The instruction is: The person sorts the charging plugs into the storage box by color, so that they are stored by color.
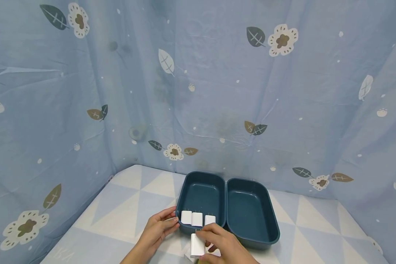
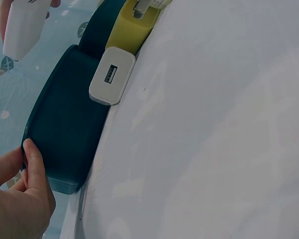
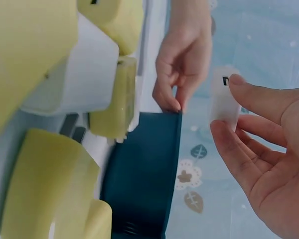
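Note:
My right hand (image 1: 229, 246) pinches a white USB wall charger (image 1: 197, 246) between thumb and fingers, above the near side of the left dark teal bin (image 1: 201, 196). In the right wrist view the USB port of this charger (image 3: 224, 102) shows beside the thumb tip. With thumb and fingers my left hand (image 1: 156, 233) grips the bin's rim at its near left corner; the left wrist view shows the hand (image 2: 20, 199) there too. Inside the bin, three white chargers (image 1: 197, 219) stand along the near wall, prongs up.
A second teal bin (image 1: 250, 207) stands right beside the first. On the near side of the left bin are a white charger (image 2: 112, 76) and a yellow one (image 2: 132, 25). Several yellow chargers (image 3: 50, 184) fill the right wrist view's left side. A patterned curtain (image 1: 211, 91) hangs behind.

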`<state>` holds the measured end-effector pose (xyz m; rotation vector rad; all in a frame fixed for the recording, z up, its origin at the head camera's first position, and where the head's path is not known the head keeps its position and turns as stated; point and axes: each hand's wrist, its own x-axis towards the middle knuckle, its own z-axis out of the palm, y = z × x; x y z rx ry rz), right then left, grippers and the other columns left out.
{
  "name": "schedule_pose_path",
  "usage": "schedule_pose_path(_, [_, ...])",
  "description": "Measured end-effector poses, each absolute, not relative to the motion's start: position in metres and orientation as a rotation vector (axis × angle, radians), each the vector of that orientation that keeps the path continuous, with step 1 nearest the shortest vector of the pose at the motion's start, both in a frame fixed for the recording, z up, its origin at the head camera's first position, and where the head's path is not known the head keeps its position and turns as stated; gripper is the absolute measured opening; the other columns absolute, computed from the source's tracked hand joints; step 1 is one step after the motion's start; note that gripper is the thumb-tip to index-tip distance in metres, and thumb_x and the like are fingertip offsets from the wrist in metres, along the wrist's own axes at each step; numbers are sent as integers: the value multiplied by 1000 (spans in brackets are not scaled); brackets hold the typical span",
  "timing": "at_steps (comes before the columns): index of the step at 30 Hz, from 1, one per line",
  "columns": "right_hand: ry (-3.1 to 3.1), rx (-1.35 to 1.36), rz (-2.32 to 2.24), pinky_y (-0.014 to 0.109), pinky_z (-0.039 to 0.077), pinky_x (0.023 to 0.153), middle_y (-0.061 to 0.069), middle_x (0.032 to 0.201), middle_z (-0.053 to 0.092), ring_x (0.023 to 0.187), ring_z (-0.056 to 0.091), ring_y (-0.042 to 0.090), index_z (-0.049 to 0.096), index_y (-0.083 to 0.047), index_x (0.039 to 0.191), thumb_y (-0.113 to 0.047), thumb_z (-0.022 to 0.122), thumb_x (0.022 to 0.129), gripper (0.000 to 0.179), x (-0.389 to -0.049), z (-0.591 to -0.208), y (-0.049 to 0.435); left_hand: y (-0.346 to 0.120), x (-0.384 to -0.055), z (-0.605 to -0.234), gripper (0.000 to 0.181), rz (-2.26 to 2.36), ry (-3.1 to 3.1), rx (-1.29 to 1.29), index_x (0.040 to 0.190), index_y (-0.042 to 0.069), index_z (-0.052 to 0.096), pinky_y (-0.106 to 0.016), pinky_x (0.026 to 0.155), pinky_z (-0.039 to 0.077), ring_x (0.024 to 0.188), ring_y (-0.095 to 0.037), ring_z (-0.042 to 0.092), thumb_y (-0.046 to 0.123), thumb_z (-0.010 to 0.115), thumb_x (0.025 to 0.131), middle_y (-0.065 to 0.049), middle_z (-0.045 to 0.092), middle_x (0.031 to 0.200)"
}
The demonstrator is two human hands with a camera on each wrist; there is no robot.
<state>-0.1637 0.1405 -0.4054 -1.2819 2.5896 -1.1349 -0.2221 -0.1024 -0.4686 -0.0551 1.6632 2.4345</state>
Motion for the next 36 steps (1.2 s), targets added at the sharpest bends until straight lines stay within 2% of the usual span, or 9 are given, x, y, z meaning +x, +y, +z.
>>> schedule_pose_path(5, [2581,-1294,-1229,15,53,68,2,118,50,87,55,4,55,-5,125,-23,69,84,47,-171,-404,143,-102,-221,-468,60,2438,1661,-51,135,-9,39,-31,85,53,89,-16,58,-2,66,82,-14,44,109])
schedule_pose_path(12, [2694,-1203,-1254,17,53,66,-2,117,51,82,55,6,57,-12,125,-29,67,84,46,-183,-402,141,-103,-221,-469,60,2431,1673,-47,135,-9,39,-32,85,52,88,-17,59,-2,66,82,-14,45,109])
schedule_pose_path(21, [2793,-1154,-1292,15,53,65,-3,112,54,81,55,11,62,-10,117,-21,74,79,41,-202,-407,137,-104,-221,-469,60,2416,1672,-48,135,-9,39,-32,85,52,88,-16,59,0,67,82,-14,46,109])
schedule_pose_path(30, [2808,-1064,-1302,16,53,69,-2,114,54,84,56,17,62,-10,117,-18,73,81,39,-217,-412,134,-103,-220,-468,61,2431,1655,-31,136,-9,38,-32,85,52,87,-17,59,-1,66,83,-13,46,108])
schedule_pose_path(36, [2839,-988,-1306,18,53,66,-2,113,56,81,55,13,63,-11,116,-19,73,80,39,-233,-411,129,-103,-222,-469,61,2433,1646,-29,136,-10,37,-32,85,52,88,-17,59,-2,65,83,-14,46,108])
